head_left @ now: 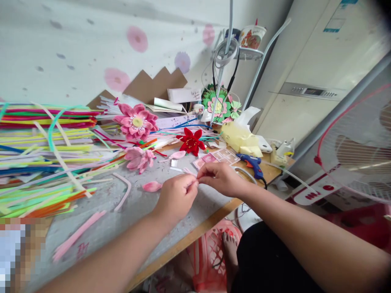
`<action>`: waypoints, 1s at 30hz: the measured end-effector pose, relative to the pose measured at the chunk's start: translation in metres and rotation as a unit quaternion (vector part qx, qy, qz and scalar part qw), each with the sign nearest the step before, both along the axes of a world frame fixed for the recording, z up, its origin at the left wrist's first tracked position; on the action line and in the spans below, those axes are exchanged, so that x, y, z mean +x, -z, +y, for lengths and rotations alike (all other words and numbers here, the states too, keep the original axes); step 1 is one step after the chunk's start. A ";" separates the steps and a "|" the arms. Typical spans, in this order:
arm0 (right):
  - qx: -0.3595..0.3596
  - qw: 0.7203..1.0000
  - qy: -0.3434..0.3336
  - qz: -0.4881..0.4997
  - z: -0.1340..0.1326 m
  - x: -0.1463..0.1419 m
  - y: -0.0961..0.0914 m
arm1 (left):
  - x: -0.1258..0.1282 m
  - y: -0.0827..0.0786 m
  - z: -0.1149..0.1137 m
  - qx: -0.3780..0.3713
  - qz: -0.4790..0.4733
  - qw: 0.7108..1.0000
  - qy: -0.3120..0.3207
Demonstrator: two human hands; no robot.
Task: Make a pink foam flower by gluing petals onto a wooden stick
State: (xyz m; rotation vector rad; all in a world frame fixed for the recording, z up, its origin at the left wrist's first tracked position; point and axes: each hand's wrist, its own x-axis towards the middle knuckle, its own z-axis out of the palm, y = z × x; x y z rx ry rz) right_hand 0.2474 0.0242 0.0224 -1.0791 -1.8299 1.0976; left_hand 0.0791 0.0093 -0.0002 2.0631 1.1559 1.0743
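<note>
My left hand (179, 193) is closed, thumb and fingers pinched together over the front of the table. My right hand (222, 179) meets it fingertip to fingertip, also in a pinch. Between them shows a bit of pale pink pipe cleaner (190, 172), mostly hidden by the fingers. Just left of my left hand lies a pink fuzzy petal (152, 186); a paler petal (177, 155) rests behind the hands. A red pipe-cleaner flower (192, 141) stands beyond them, with a large pink flower (136, 122) and a smaller pink flower (139, 159) to the left.
Bundles of coloured pipe cleaners (45, 158) cover the table's left side. Pink strips (79, 235) lie near the front left. A blue glue gun (251, 161) sits right of my hands, by the table edge. A fan (363, 142) stands at far right.
</note>
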 end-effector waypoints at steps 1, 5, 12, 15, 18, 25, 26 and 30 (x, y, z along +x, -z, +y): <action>-0.034 0.999 0.006 0.025 -0.001 0.000 0.003 | -0.001 0.000 0.001 0.042 0.034 0.999 0.005; -0.083 0.992 0.019 0.091 -0.003 0.000 0.011 | -0.004 0.000 0.007 0.020 0.041 0.998 0.038; -0.098 0.939 0.108 0.311 -0.019 -0.031 0.022 | 0.010 0.000 0.002 -0.215 -0.409 0.886 0.019; -0.119 0.900 0.119 0.402 -0.024 -0.044 0.023 | 0.014 0.000 -0.003 -0.249 -0.466 0.848 0.030; -0.091 0.921 0.108 0.364 -0.020 -0.042 0.017 | 0.011 0.001 -0.001 -0.241 -0.456 0.856 0.038; -0.055 0.974 -0.017 0.221 -0.006 -0.017 0.002 | 0.005 0.002 -0.001 -0.233 -0.294 0.922 0.096; -0.054 0.976 -0.007 0.210 -0.005 -0.016 0.002 | 0.005 0.002 -0.002 -0.235 -0.280 0.925 0.098; -0.041 0.981 0.040 0.186 -0.006 -0.013 0.002 | 0.006 0.001 -0.004 -0.229 -0.228 0.941 0.102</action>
